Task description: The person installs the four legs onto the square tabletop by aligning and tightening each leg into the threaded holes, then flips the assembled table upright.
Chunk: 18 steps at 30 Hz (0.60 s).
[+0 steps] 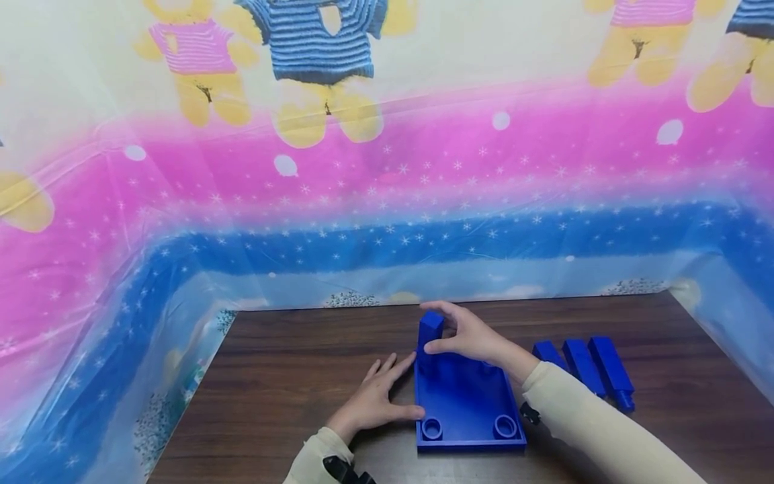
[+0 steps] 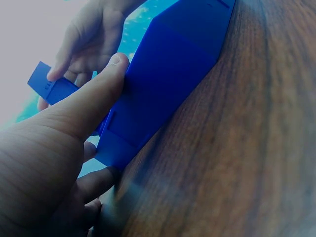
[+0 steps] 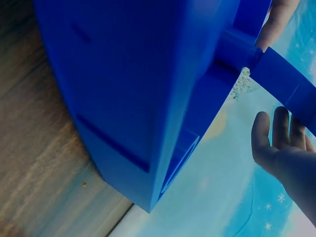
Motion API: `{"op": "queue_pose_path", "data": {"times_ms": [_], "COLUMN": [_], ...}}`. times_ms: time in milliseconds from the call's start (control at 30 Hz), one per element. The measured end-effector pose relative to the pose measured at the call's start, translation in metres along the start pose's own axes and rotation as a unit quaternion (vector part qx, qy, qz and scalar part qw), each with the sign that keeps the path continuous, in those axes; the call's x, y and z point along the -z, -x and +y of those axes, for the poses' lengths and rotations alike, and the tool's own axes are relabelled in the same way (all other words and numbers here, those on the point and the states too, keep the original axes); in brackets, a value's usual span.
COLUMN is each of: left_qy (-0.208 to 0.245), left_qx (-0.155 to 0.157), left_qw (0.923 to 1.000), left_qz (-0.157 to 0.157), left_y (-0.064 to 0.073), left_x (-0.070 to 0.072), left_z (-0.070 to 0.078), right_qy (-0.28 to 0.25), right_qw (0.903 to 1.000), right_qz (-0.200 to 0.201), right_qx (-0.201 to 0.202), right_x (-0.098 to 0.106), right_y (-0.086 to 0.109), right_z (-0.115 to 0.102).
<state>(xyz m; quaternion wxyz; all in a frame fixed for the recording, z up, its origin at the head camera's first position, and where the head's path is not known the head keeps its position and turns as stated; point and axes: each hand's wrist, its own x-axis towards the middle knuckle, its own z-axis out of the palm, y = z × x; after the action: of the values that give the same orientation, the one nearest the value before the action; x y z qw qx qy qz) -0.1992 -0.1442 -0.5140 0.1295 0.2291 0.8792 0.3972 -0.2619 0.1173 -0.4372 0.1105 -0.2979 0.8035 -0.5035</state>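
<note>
A blue toy tabletop (image 1: 465, 393) lies underside up, like a shallow tray with raised edges and round sockets in its corners. At its far left corner a square blue leg (image 1: 431, 328) stands upright. My right hand (image 1: 468, 334) grips this leg, thumb on the near side and fingers behind. In the left wrist view, raised marks show on the leg (image 2: 61, 91) near its end. Along the tabletop's left edge lies my left hand (image 1: 377, 396), fingers spread. Its thumb touches the near part of that edge and its fingertips the far part.
Right of the tabletop, partly behind the right sleeve (image 1: 595, 417), several blue legs lie side by side on the brown wooden table (image 1: 290, 376); one leg (image 1: 611, 366) shows a round peg at its near end. A patterned cloth (image 1: 387, 242) hangs behind the table.
</note>
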Motion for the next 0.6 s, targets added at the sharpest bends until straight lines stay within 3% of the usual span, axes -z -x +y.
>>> {"op": "queue_pose_path", "data": {"times_ms": [300,600], "left_qy": [0.001,0.004], "left_qx": [0.002,0.002], "left_qw": [1.0,1.0], "left_qz": [0.0,0.002], "left_y": [0.0002,0.0003], "left_x": [0.0023,0.0004], "left_z": [0.0019,0.0017], "right_qy": [0.057,0.065], "right_qw": [0.9979,0.9977], "right_qz": [0.02,-0.001], "right_qx": [0.021,0.018], "right_x": [-0.0068,-0.0044], "right_y": [-0.0014,0.0033], "right_z": [-0.005,-0.0069]}}
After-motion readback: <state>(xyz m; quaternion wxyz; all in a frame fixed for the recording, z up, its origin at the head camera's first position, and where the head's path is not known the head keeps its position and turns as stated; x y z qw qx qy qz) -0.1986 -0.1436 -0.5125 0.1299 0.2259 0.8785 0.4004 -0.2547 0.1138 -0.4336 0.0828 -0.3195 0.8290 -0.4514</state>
